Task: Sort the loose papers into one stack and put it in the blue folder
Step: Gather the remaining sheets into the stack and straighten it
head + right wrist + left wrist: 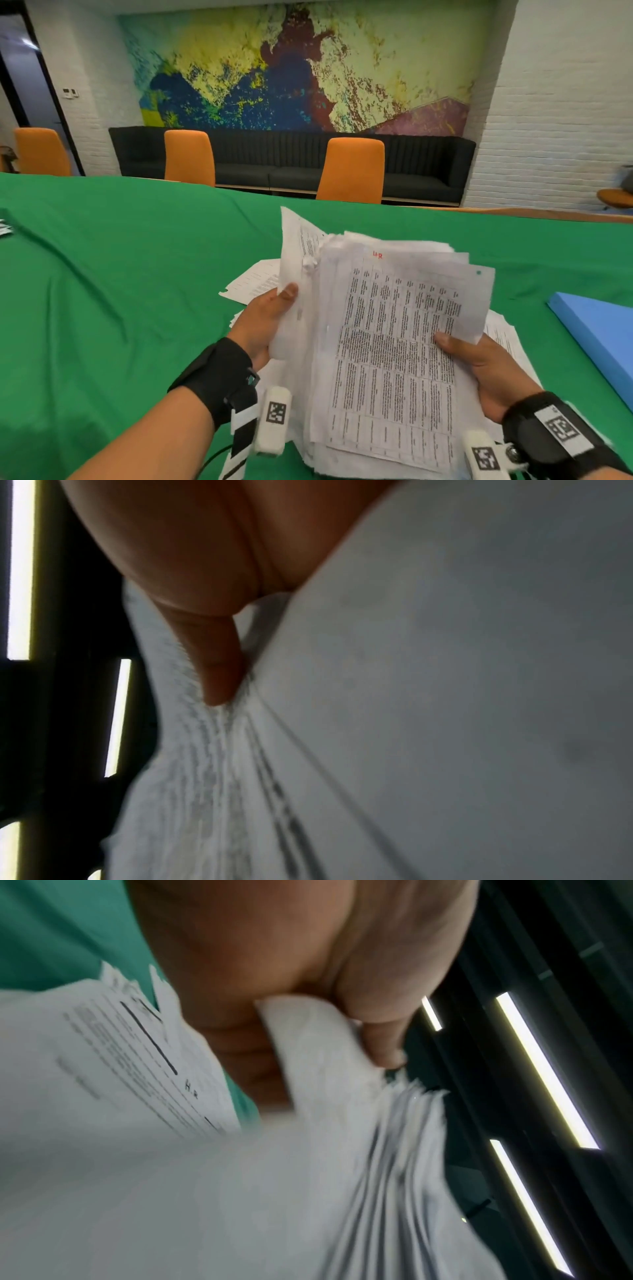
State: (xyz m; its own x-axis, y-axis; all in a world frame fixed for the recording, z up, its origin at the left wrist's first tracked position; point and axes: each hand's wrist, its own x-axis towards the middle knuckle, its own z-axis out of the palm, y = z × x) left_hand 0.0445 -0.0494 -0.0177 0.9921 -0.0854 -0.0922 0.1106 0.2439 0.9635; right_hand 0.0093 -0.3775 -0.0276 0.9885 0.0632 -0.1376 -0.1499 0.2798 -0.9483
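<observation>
Thick, uneven stack of white printed papers (387,349) is held up above the worktop, tilted toward the camera. Top sheet carries a dense table of black text with a small red mark near its far edge. Edges ragged, sheets fanned and not squared; one sheet at the left side stands higher than the rest, with a crumpled spot beside it.

Left hand (265,323) grips the stack's left edge, thumb on the front face, fingers curled behind. Left wrist view shows the fanned sheet edges pinched against the palm. Right hand (486,370) grips the right edge, thumb pressed on the top sheet, fingers under the stack; right wrist view confirms the thumb lying along the paper.

More loose white printed sheets (253,282) lie flat on the green cloth-covered worktop (120,291), under and behind the held stack, some showing to the right of it as well. Flat blue folder (596,329) lies closed on the worktop at the right, apart from the stack.

Three orange chairs (352,169) stand at the far edge of the worktop, a dark sofa (428,171) behind them.
</observation>
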